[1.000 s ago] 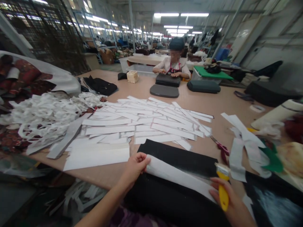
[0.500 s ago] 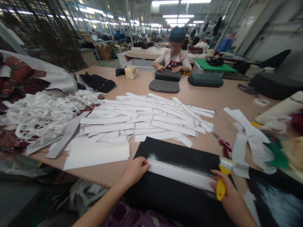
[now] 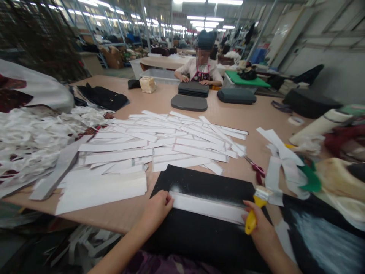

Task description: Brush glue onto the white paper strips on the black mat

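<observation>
A white strip [image 3: 208, 208] lies lengthwise across a black sheet [image 3: 199, 180] at the table's near edge. My left hand [image 3: 157, 205] is closed, thumb and fingers pinching the strip's left end. At the other end, my right hand [image 3: 258, 220] has its fingertips on the strip while it also grips a paintbrush [image 3: 251, 221]. The brush has a yellow handle, and its pale bristles point up and away from me. A shiny wet-looking patch shows on the black sheet just above the strip's left end.
Many loose white strips [image 3: 171, 144] cover the table's middle, beside a stack of white sheets [image 3: 105, 192]. Red-handled scissors [image 3: 258, 171] lie to the right. A smeared black piece [image 3: 325, 228] is at lower right. Across the table a person [image 3: 199, 70] handles dark padded panels [image 3: 193, 89].
The view has turned a little to the right, so everything sits further left. Both hands remain at the strip's ends, and the brush stays in my right hand.
</observation>
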Motion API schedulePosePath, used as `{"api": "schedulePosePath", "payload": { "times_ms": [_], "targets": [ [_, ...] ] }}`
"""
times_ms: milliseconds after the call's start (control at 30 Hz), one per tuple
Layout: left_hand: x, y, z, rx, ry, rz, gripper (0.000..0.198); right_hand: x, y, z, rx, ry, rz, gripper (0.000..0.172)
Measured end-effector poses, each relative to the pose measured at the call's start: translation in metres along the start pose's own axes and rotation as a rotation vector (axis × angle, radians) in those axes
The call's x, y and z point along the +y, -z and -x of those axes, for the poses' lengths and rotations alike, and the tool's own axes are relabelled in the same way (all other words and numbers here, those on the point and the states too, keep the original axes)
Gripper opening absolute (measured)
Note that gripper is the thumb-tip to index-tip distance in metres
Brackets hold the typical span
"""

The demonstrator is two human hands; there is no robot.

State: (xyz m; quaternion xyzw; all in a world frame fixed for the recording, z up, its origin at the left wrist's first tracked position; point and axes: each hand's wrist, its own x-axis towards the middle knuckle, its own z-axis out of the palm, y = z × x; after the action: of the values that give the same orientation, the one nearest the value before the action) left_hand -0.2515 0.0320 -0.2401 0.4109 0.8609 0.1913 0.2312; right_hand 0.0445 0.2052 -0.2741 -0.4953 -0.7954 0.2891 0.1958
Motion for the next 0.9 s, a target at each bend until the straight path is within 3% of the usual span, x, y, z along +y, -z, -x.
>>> {"api": "schedulePosePath", "payload": {
  "times_ms": [333,633,700,767,833,900],
  "targets": [
    [-0.019,-0.009,-0.01,-0.045,-0.024,-0.037,0.02,-0.008,-0.01,0.015,0.152,0.125,0.051,0.042],
    [-0.01,-0.004,-0.011,-0.084,-0.026,-0.102,0.021,-0.008,-0.015,0.015,0.157,0.21,0.164,0.053],
    [-0.008,-0.004,-0.006,-0.025,-0.051,-0.197,0.02,-0.009,-0.015,0.016,0.178,0.258,0.258,0.053],
    [-0.005,-0.006,0.0,0.111,-0.117,-0.325,0.018,-0.016,-0.011,0.018,0.195,0.289,0.409,0.05],
    [-0.003,-0.011,0.007,0.284,-0.269,-0.407,0.016,-0.03,-0.005,0.02,0.193,0.325,0.529,0.045],
    [-0.001,-0.018,0.013,0.412,-0.501,-0.407,0.02,-0.054,0.001,0.021,0.153,0.417,0.501,0.04]
  ]
}}
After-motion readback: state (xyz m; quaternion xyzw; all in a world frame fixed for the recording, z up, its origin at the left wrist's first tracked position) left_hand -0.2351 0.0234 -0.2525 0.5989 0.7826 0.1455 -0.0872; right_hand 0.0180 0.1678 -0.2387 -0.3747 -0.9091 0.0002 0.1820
